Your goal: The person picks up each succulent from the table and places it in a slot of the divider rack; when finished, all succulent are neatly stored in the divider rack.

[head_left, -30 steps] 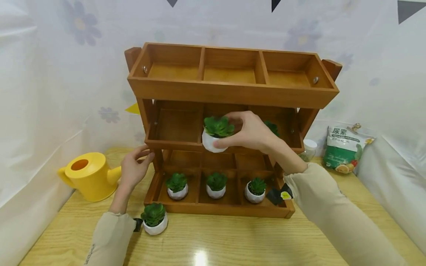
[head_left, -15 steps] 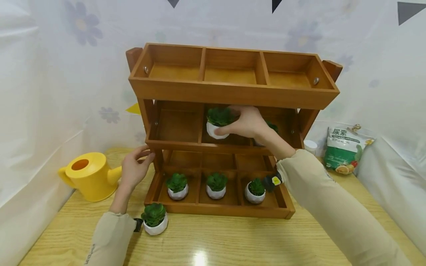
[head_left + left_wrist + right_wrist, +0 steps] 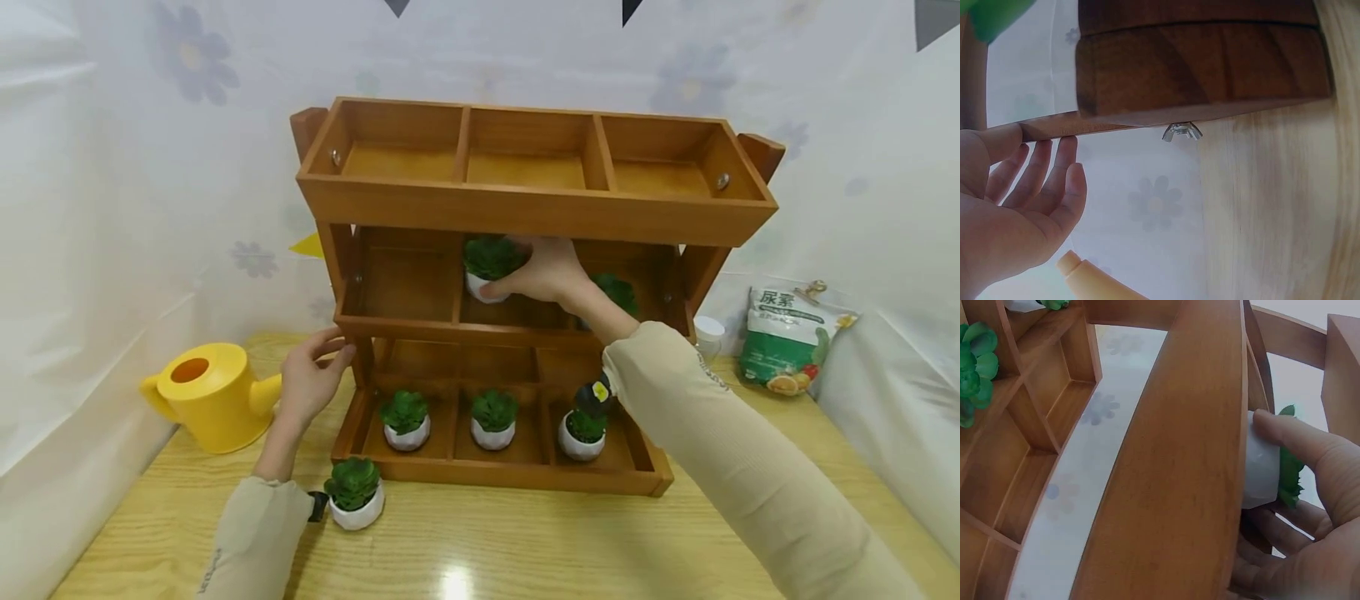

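Note:
My right hand [image 3: 551,271] holds a small potted succulent [image 3: 491,257], thumb on its white pot [image 3: 1262,465] and fingers on the far side. The plant is in the middle compartment of the wooden plant stand's middle tier [image 3: 555,337]; whether the pot touches the floor there I cannot tell. My left hand [image 3: 311,379] grips the stand's left leg [image 3: 1050,127] with thumb and fingertips. Right of the held plant, another succulent [image 3: 615,292] sits partly hidden behind my right wrist. Three potted succulents stand along the bottom tier, the left one [image 3: 407,421] in its own compartment.
One more potted succulent [image 3: 355,493] stands on the wooden table [image 3: 540,550], by my left wrist. A yellow watering can [image 3: 217,400] is at the left. A white-lidded jar [image 3: 708,333] and a green-and-white bag [image 3: 791,342] with a clip stand at the right.
My right hand has carried the potted succulent from in front of the middle tier back and up into its middle compartment. My left hand keeps its place at the leg.

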A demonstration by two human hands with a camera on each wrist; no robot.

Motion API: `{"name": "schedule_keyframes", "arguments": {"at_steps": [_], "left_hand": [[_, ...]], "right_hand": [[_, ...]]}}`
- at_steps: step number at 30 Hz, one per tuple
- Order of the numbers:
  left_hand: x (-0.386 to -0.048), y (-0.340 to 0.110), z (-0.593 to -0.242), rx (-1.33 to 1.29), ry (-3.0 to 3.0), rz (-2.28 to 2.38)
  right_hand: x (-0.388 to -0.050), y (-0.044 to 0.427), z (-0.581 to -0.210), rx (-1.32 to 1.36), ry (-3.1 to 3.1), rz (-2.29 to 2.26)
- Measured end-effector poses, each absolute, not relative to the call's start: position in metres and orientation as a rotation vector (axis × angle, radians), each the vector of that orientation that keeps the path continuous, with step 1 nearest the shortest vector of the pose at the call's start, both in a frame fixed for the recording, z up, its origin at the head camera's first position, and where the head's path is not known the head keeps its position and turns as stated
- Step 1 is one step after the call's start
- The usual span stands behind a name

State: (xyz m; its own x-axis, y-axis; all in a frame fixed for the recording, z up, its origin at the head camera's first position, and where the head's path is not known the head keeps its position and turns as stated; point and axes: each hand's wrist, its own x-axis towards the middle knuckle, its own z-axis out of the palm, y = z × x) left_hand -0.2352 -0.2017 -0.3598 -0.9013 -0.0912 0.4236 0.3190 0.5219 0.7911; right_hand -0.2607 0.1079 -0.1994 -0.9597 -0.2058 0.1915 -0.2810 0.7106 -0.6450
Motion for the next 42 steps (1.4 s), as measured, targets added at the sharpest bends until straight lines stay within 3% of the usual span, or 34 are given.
{"name": "schedule_keyframes", "arguments": {"at_steps": [10, 30, 42], "left_hand": [[-0.234, -0.197, -0.357, -0.165, -2.352, -1.349], [-0.232, -0.198, -0.355, -0.157, -2.371, -1.370], [-0.234, -0.199, -0.357, -0.179, -2.346, -1.345]], "right_hand": [[-0.257, 0.109, -0.194, 0.441, -2.935, 0.766], [-0.244, 0.117, -0.186, 0.570, -3.061, 0.696], [-0.219, 0.135, -0.177, 0.588, -3.042, 0.789]]}}
